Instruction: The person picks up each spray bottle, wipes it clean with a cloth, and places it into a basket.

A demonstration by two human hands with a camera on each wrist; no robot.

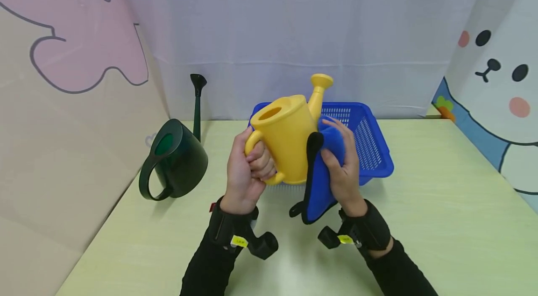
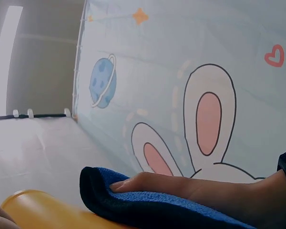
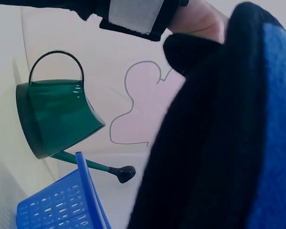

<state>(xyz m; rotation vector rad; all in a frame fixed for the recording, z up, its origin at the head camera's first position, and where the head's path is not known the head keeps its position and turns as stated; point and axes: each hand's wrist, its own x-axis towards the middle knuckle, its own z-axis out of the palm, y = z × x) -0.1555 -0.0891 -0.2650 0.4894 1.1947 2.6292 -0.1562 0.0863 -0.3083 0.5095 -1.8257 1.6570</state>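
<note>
A yellow watering can [image 1: 290, 139] is held up off the table, its spout pointing away and upward. My left hand [image 1: 250, 172] grips it by the handle. In my right hand [image 1: 345, 165] is a blue cloth [image 1: 321, 179] with black edging and a small black loop, pinched between thumb and fingers. The cloth lies against the can's right side near the base of the spout. In the left wrist view the blue cloth [image 2: 152, 198] and part of the yellow can [image 2: 43, 210] show at the bottom. Some right-hand fingers are hidden behind the cloth.
Behind the hands a blue plastic basket [image 1: 376, 146] stands on the pale table [image 1: 441, 221]. A dark green watering can [image 1: 185, 165] sits at the left, its spout toward the white curtain [image 1: 273, 30] at the back. Printed curtains flank both sides.
</note>
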